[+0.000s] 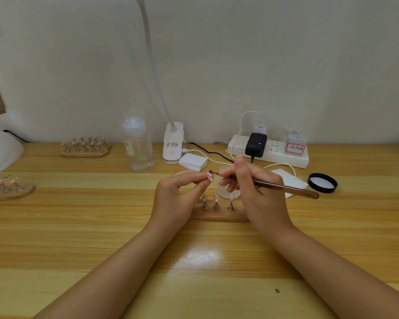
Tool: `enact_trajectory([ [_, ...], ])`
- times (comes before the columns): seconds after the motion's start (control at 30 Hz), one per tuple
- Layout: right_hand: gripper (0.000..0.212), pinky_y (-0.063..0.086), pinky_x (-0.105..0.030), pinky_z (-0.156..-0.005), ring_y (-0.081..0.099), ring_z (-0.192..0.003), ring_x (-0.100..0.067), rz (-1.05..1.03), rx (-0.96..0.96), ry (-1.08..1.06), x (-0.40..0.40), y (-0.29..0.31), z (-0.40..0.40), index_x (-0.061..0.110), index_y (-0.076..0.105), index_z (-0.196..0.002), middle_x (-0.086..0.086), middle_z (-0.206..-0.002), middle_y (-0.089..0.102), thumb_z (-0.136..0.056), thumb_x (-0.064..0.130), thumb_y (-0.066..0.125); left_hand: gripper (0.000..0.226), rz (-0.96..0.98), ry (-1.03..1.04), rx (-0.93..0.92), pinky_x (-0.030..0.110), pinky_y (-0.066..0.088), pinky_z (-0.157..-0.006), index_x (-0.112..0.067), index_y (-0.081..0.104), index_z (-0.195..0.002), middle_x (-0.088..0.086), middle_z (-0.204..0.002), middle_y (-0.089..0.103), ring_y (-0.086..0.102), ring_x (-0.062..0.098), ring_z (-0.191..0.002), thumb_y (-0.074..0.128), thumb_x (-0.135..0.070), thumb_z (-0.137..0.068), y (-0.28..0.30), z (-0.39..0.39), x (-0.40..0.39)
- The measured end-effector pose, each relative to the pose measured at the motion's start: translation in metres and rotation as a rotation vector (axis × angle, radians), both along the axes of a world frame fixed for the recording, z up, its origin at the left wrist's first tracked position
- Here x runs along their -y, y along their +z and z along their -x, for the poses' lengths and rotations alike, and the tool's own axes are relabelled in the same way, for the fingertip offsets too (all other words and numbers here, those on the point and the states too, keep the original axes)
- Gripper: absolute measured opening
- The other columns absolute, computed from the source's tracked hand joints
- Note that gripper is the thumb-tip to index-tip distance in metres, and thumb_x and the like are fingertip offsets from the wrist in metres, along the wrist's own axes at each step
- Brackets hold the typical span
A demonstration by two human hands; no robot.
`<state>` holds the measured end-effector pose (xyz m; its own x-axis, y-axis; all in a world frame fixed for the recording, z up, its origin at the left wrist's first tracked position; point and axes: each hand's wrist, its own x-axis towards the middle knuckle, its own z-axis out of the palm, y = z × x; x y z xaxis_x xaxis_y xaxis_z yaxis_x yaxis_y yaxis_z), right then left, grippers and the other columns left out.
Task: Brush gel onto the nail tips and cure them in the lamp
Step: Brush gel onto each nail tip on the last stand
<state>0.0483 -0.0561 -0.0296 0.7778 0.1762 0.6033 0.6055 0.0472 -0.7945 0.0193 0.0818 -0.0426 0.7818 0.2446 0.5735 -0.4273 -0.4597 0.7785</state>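
From the head camera, everything is placed here against the low wooden stand (219,216), an oblong slab of brown wood lying on the glossy, striped pine table (101,226). Three small metal cone-shaped holders rise from this stand, each capped with a pink nail tip (216,198) dotted white. Just above the stand's left end, the left hand (175,199) pinches a fourth pink nail tip (210,176) between thumb and forefinger, the remaining fingers curled under. Above the stand's right end, the right hand (256,192) grips a slender brush (283,187) with a smooth reddish-brown handle, fingers wrapped pen-style; its fine dark point touches the upper edge of the held tip. Directly behind the stand, partly hidden by the hands, sits a frosted, cylindrical jar (226,187). To the right of the stand lies a round black lid (322,183), beside a flat white pad (290,180). Farther behind the stand, near the wall, stand a clear plastic bottle (137,146), a white clip-base lamp (173,143) with a bendy neck, a stack of square white wipes (193,161) and a white power strip (268,149) carrying a black adapter. Well to the left of the stand are two more wooden racks (84,148) of tips, and a rounded white shell, possibly the curing lamp (0,150), at the frame edge.
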Motion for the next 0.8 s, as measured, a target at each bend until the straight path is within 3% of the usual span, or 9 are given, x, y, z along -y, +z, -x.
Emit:
enact_trajectory([
  [0.13, 0.038, 0.05, -0.022, -0.056, 0.062, -0.059, -0.011, 0.01, -0.01, -0.008, 0.0009, 0.001, 0.002, 0.02, 0.07, -0.075, -0.001, -0.064, 0.067, -0.085, 0.045, 0.043, 0.024, -0.004, 0.009, 0.005, 0.013, 0.047, -0.078, -0.024, 0.068, -0.09, -0.015, -0.082, 0.067, 0.063, 0.003, -0.081, 0.069, -0.005, -0.075, -0.0001, 0.0, 0.0],
  [0.33, 0.035, 0.047, -0.018, -0.048, 0.06, -0.053, -0.004, -0.007, 0.005, 0.002, 0.0042, 0.0002, 0.0059, 0.019, 0.069, -0.07, -0.003, -0.058, 0.065, -0.092, 0.032, 0.044, 0.025, 0.005, 0.004, 0.008, 0.011, 0.046, -0.077, -0.026, 0.068, -0.088, -0.014, -0.082, 0.067, 0.063, 0.002, -0.081, 0.069, -0.006, -0.075, -0.0009, -0.0008, -0.0001],
  [0.6, 0.033, 0.048, -0.018, -0.06, 0.061, -0.062, -0.004, 0.005, 0.005, -0.049, 0.0009, 0.002, 0.0014, 0.024, 0.068, -0.073, 0.0, -0.064, 0.066, -0.091, 0.039, 0.043, 0.025, 0.0, -0.001, 0.02, 0.012, 0.047, -0.077, -0.023, 0.068, -0.091, -0.014, -0.083, 0.067, 0.063, 0.002, -0.082, 0.069, -0.005, -0.075, -0.0023, -0.0021, -0.0003],
  [0.8, 0.033, 0.05, -0.025, -0.053, 0.06, -0.058, -0.006, 0.035, -0.01, -0.027, -0.0009, 0.0017, 0.0013, 0.026, 0.068, -0.071, -0.002, -0.062, 0.065, -0.09, 0.038, 0.043, 0.025, -0.005, 0.003, 0.019, 0.014, 0.048, -0.079, -0.024, 0.068, -0.09, -0.012, -0.082, 0.067, 0.063, 0.003, -0.082, 0.069, -0.005, -0.075, -0.002, -0.0019, -0.0001],
])
